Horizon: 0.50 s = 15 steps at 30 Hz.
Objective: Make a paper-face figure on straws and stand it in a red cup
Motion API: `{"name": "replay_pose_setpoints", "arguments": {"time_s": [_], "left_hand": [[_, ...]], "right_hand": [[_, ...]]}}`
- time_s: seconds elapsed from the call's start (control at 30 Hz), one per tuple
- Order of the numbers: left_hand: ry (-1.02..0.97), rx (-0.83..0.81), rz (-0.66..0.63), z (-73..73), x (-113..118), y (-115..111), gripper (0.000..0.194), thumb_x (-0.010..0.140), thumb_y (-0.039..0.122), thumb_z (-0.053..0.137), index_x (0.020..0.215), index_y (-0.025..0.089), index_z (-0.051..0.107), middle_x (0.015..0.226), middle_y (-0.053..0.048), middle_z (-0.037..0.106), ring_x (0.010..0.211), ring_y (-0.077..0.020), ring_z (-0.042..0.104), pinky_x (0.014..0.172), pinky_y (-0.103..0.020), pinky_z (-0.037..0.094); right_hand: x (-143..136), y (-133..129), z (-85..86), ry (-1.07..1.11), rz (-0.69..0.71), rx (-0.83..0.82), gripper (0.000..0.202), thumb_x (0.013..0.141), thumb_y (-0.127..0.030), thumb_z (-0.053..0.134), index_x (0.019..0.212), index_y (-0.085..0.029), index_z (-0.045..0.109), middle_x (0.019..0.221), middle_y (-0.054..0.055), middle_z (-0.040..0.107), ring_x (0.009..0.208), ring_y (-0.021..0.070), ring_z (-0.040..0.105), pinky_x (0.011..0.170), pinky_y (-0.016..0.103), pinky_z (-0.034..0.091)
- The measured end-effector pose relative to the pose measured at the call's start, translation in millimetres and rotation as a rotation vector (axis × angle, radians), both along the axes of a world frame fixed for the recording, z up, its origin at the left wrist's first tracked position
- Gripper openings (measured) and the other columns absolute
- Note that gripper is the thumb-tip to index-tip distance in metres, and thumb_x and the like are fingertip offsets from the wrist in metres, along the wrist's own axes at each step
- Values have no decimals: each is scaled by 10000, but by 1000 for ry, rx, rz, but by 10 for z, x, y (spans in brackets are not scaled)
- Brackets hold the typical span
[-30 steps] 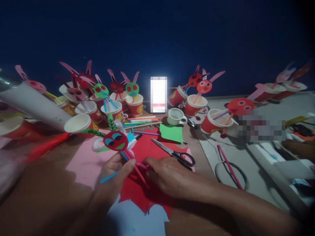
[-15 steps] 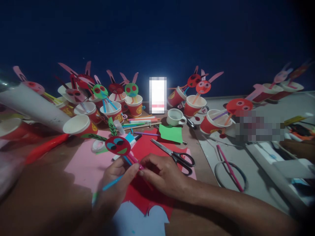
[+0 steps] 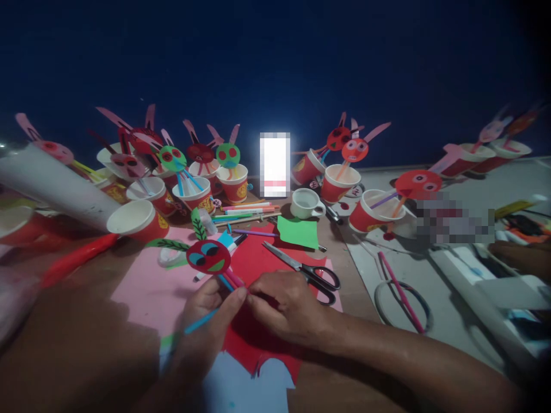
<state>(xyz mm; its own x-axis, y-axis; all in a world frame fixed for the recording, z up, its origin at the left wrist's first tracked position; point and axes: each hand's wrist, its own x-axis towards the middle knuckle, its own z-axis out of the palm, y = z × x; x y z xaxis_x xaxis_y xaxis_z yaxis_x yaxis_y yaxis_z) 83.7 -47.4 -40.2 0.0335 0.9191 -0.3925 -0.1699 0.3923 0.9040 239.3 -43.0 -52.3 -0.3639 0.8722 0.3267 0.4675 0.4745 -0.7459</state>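
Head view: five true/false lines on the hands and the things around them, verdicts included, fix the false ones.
1. The left hand holds the red paper face by the straws under it. True.
2. The right hand holds the scissors. False: the scissors lie on the paper beyond it, and its fingers are at the straws.
3. The red paper face has plain pink ears. False: they are green with dark leaf-like markings.
4. The green paper lies nearer the person than the white mug. True.
5. The white mug's handle points to the left of the picture. False: it points to the right.
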Motion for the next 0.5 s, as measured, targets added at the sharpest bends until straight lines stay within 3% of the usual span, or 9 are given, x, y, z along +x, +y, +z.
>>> {"name": "replay_pose_setpoints", "arguments": {"time_s": [0.27,0.37,0.5], "left_hand": [[106,-20,-36,-15,-39,23,330,653,348,754,908,148,687,755,-45,735,757,-228,682,717,-298,515],[165,-29,-21,18,-40,44,314,639,363,751,850,139,694,701,-54,730,697,-240,681,671,-308,515],[97,-6,-25,42,-34,68,251,660,338,734,813,145,686,702,-54,730,696,-221,680,693,-300,511]], "right_hand": [[4,-9,8,22,17,-141,143,875,-222,501,809,-164,613,702,8,638,616,102,552,589,205,373],[-1,-14,27,30,22,-231,108,873,-246,516,847,-174,593,725,-1,634,624,104,549,585,205,381],[-21,-23,18,101,1,-314,89,821,-213,561,899,-180,533,733,-15,609,618,104,542,574,205,394]]}}
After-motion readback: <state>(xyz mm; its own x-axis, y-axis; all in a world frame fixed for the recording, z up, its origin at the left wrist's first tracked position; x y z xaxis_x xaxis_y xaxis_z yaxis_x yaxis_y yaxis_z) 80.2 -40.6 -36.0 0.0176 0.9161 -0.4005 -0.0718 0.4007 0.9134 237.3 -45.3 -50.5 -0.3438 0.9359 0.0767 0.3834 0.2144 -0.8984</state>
